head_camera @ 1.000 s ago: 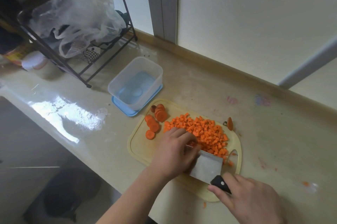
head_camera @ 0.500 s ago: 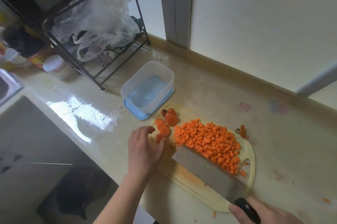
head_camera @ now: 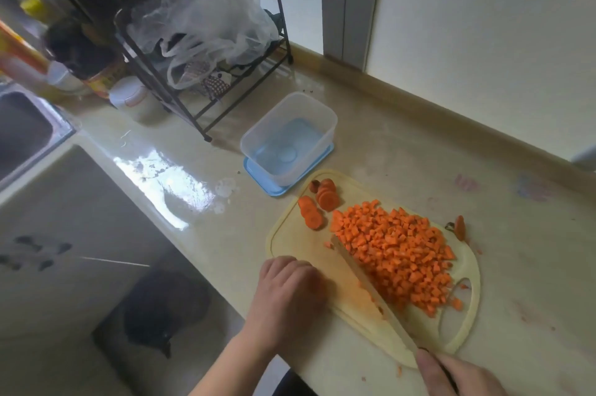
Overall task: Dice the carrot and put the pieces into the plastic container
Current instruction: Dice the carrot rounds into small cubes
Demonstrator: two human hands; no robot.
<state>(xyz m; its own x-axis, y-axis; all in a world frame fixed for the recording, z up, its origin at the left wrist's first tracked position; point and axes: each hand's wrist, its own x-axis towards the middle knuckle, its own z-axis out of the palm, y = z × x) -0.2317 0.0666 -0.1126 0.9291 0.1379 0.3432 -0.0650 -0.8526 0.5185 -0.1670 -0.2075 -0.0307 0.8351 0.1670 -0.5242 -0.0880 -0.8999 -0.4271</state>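
Observation:
A heap of diced carrot [head_camera: 400,250] covers the middle of a pale yellow cutting board [head_camera: 290,237]. Several carrot rounds [head_camera: 319,203] lie at the board's far left corner. My right hand [head_camera: 458,374] grips the black handle of a knife [head_camera: 371,289], whose blade stands on edge against the near side of the heap. My left hand [head_camera: 287,295] rests on the board's near left edge, fingers curled under, holding nothing I can see. The clear plastic container [head_camera: 290,137] stands empty on its blue lid just beyond the board.
A black wire rack [head_camera: 180,50] with plastic bags stands at the back left. A white jar [head_camera: 135,98] and bottles sit beside it, with a sink [head_camera: 22,131] at far left. A carrot end [head_camera: 459,227] lies right of the board. The counter edge runs near my left wrist.
My left hand left the carrot heap, moved left and came back to the board's near edge. The knife turned from flat to standing on edge along the heap. The camera view shifted.

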